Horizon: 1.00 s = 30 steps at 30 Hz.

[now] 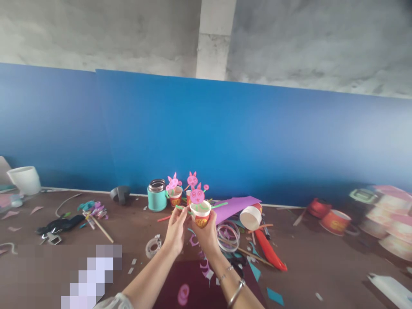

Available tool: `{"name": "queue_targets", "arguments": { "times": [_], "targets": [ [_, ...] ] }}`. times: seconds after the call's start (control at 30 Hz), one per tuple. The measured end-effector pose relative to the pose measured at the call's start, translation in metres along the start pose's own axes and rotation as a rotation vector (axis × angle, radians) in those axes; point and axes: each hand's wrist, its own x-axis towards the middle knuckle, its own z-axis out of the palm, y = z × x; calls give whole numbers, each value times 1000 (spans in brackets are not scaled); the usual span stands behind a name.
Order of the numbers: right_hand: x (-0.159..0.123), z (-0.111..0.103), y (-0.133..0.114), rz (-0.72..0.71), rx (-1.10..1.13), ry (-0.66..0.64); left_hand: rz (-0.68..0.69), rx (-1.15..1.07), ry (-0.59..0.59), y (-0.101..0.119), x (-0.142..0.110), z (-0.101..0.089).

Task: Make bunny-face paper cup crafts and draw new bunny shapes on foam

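In the middle of the head view, my right hand [207,234] is wrapped round a red and white paper cup [202,220] with gold print, held upright above the table. A pink paper animal face [197,196] with pointed ears rises from its rim. A green strip [220,205] sticks out on the cup's right side. My left hand [176,227] is at the cup's left side, thumb and fingers pinched on another green strip [180,207]. Behind stand a similar cup [175,200] with a pink face [174,183] and one more pink face [192,179], its cup partly hidden.
A turquoise jar [157,198], purple paper [236,207], a tipped paper cup [251,218] and a tape roll [153,247] lie around. To the right are a red long object [270,251], a red cup [335,222] and blurred stacked cups [392,210]. Paper scraps are scattered about.
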Motion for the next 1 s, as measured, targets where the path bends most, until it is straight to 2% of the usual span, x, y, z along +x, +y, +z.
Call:
{"name": "queue_targets", "arguments": {
  "times": [0.1,0.2,0.33,0.47,0.63,0.8,0.87,0.93,1.0],
  "targets": [
    [-2,-6,6,-25,-68,16,-60,-10,-29,8,-1,-1],
    [-5,-8,10,-34,-112,10,2,42,-14,14,-3,3],
    [-9,-8,9,-68,-104,-67,56,207,-49,22,-2,13],
    [-12,-8,6,-119,-103,-94,33,292,-21,29,5,17],
    [-12,-9,4,-75,-97,-144,-23,295,-94,36,11,13],
    [-11,-12,-4,-10,-91,-104,-27,252,15,22,0,6],
    [-11,-12,-6,-8,-104,-94,-71,236,-7,11,-6,6],
    [-12,-12,-5,-7,-122,-108,-72,202,-77,1,-8,6],
    [-12,-12,-1,-7,-134,-142,-62,191,-98,-3,-4,6]
  ]
}}
